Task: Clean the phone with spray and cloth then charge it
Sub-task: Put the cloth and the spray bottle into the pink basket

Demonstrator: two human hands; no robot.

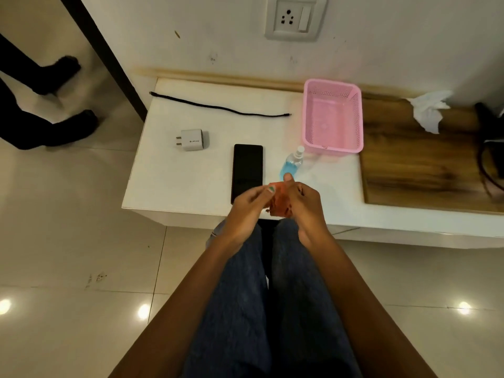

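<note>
A black phone [247, 170] lies flat, screen up, near the front of the white table [169, 181]. Just to its right stands a small spray bottle [292, 162] with blue liquid and a white nozzle. Both my hands meet above the table's front edge, holding a bunched orange-red cloth [281, 201] between them. My left hand [246, 208] pinches its left side and my right hand [305, 203] wraps its right side. A white charger adapter [193, 139] lies left of the phone, and a black cable [218, 107] stretches along the back of the table.
An empty pink basket [333, 115] stands at the back right of the white top. A wall socket [295, 17] sits above the table. A wooden surface [420, 159] to the right carries a crumpled white tissue [428, 110] and dark cords. A person's dark legs [41, 105] stand at left.
</note>
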